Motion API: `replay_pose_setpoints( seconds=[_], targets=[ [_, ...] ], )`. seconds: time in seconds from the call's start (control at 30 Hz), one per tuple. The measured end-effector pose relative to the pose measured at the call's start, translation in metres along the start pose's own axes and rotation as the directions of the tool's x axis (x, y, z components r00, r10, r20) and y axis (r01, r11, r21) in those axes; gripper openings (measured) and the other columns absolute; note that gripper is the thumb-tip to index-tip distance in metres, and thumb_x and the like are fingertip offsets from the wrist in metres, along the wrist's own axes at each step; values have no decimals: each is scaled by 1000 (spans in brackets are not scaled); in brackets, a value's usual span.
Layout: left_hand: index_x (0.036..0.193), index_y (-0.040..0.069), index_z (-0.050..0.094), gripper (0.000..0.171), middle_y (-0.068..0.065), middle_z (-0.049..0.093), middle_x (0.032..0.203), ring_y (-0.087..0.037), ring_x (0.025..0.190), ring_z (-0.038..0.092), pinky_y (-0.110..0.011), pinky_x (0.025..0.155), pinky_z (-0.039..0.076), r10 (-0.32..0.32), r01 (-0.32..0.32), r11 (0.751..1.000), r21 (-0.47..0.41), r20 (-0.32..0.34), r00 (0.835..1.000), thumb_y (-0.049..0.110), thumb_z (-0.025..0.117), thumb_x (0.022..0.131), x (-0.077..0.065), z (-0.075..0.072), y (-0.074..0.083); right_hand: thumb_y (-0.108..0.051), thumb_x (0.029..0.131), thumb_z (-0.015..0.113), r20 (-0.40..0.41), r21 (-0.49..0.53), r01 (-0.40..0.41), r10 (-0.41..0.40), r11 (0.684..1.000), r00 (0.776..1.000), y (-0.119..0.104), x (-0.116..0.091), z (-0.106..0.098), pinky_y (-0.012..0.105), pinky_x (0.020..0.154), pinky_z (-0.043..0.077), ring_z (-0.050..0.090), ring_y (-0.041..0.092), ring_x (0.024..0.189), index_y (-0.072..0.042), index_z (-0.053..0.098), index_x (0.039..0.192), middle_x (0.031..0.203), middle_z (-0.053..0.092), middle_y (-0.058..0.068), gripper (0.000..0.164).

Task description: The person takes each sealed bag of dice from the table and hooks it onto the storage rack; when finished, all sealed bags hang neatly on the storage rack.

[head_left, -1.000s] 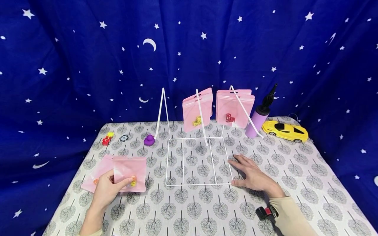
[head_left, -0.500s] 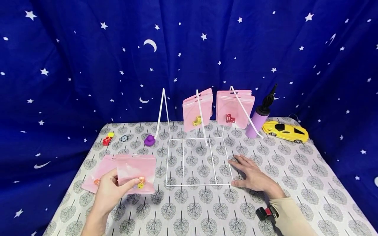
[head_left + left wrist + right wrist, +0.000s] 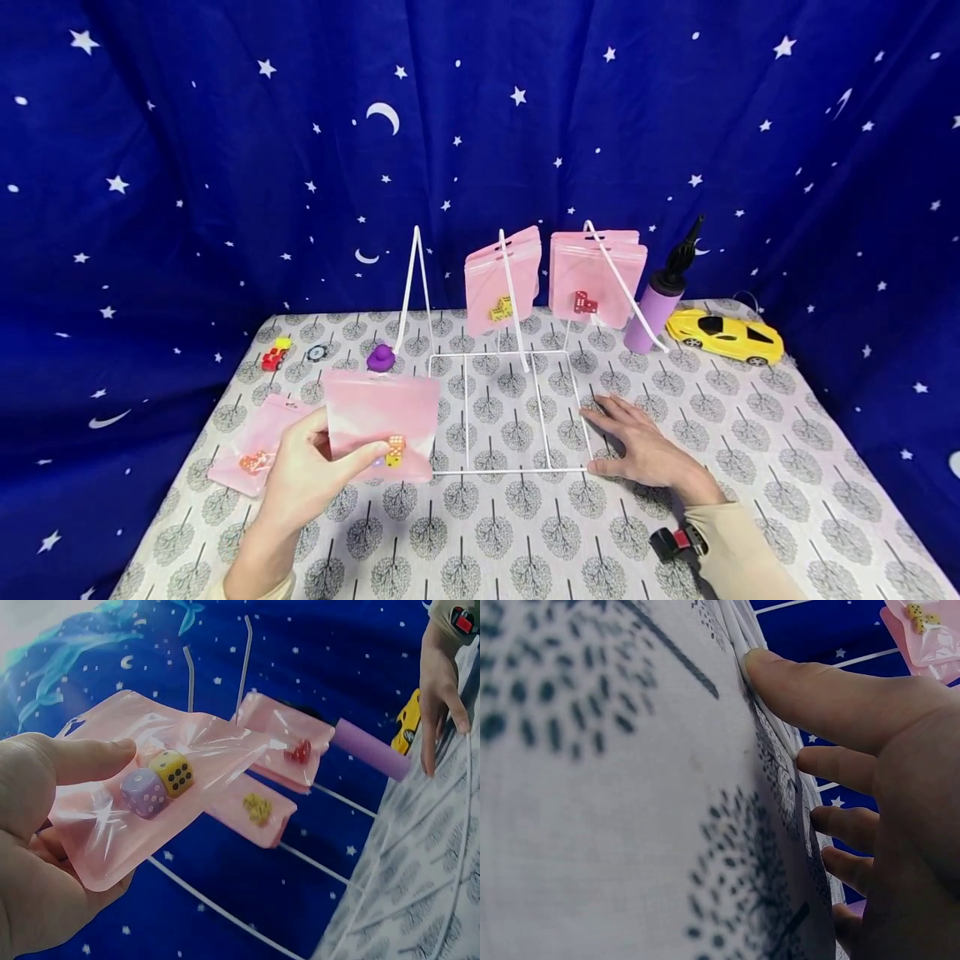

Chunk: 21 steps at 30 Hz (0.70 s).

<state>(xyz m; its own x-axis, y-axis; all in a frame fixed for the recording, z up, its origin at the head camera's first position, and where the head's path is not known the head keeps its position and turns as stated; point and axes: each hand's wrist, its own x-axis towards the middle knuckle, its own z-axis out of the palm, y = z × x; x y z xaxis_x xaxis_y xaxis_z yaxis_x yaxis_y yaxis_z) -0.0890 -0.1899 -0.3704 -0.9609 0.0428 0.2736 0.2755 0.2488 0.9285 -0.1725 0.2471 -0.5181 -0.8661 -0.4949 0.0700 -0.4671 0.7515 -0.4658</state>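
Note:
My left hand (image 3: 303, 471) pinches a pink zip bag (image 3: 378, 408) between thumb and fingers, raised over the left front of a white wire rack (image 3: 510, 472). Through its clear front, the left wrist view shows a purple die (image 3: 142, 791) and a yellow die (image 3: 174, 774). The right hand (image 3: 637, 442) rests beside the rack's right side, fingers spread, thumb at the front corner. On the rack's middle arm hang pink bags with yellow dice (image 3: 500, 308); those on the right arm hold red dice (image 3: 585, 302). The left arm (image 3: 407, 287) carries no bag.
Another pink bag (image 3: 251, 429) with orange dice lies at the left. Behind it sit a red and yellow toy car (image 3: 275, 356), a small round disc (image 3: 317, 353) and a purple duck (image 3: 381, 358). A purple hand pump (image 3: 651, 312) and yellow car (image 3: 723, 335) stand back right.
My left hand has lifted the pink bag and moved right, off the other bag, which now shows more fully. The right hand has stayed in place by the rack.

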Motion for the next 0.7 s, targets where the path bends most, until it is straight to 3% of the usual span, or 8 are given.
replay_pose_setpoints(
  seconds=[0.1,0.33,0.7],
  targets=[
    [106,1,68,37,-5,74,100,-16,82,73,-34,68,62,46,-46,999,0,-13,999,-2,82,72,5,5,4,-51,77,75,5,4,2,-2,1000,1000,1,0,1,73,109,15,20,51,142,-11,45,145,155,27,28,84],
    [103,2,68,35,-13,74,96,-14,74,72,-34,61,61,64,-64,998,2,-40,997,-3,82,71,13,11,11,-51,77,75,23,9,-2,2,1000,1000,2,1,1,72,110,13,19,50,143,-11,45,146,156,25,27,84],
    [102,1,69,33,0,74,91,-14,66,69,-31,55,59,109,-109,994,-23,-14,994,-5,81,71,16,13,14,-52,77,75,26,0,-11,11,1000,1000,1,2,1,72,111,14,19,49,143,-12,44,146,157,25,26,85]
  ],
)
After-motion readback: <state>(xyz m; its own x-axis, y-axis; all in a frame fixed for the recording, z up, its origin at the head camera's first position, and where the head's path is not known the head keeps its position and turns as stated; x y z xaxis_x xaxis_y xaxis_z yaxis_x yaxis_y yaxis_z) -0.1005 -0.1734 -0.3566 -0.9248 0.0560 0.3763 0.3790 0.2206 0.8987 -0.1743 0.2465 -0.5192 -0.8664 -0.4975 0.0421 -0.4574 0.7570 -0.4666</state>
